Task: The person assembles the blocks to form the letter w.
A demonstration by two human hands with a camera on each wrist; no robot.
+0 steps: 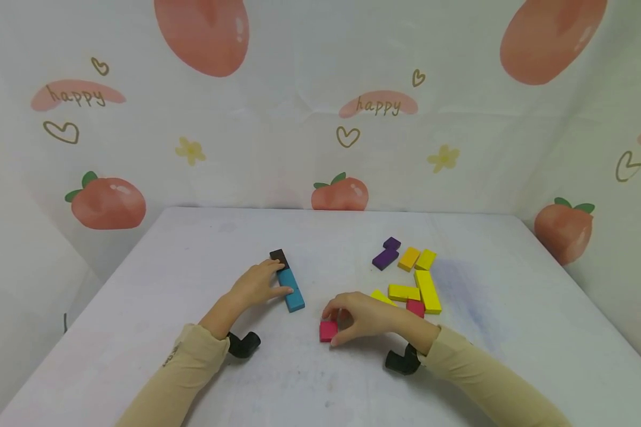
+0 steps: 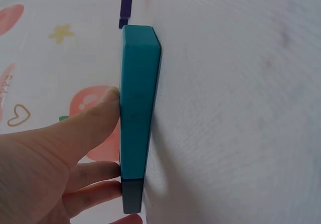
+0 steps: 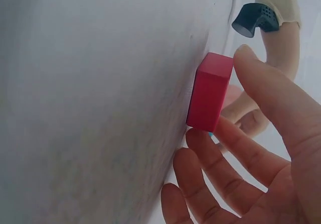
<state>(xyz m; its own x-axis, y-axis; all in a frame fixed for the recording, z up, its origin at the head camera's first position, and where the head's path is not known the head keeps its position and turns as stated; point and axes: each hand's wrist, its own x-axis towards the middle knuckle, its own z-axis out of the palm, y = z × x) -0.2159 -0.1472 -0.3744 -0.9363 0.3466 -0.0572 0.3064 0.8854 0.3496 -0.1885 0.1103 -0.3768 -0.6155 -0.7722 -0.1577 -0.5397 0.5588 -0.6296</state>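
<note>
A blue block (image 1: pixel 291 290) lies end to end with a shorter dark block (image 1: pixel 279 258), forming one row. My left hand (image 1: pixel 255 286) rests over this row; its thumb touches the blue block's face, and its other fingers lie at the dark block, as the left wrist view also shows. To the right, a small red block (image 3: pixel 210 92) sits on the table. My right hand (image 1: pixel 364 314) pinches it, with thumb at one end and fingertips at the opposite end.
Beyond my right hand lie several yellow blocks (image 1: pixel 428 292), an orange block (image 1: pixel 409 259), two purple blocks (image 1: pixel 386 258) and another red block (image 1: pixel 415 307). The white table (image 1: pixel 219 237) meets a printed cloth backdrop (image 1: pixel 278 166). Black wrist mounts (image 1: pixel 403 360) stick out below both wrists.
</note>
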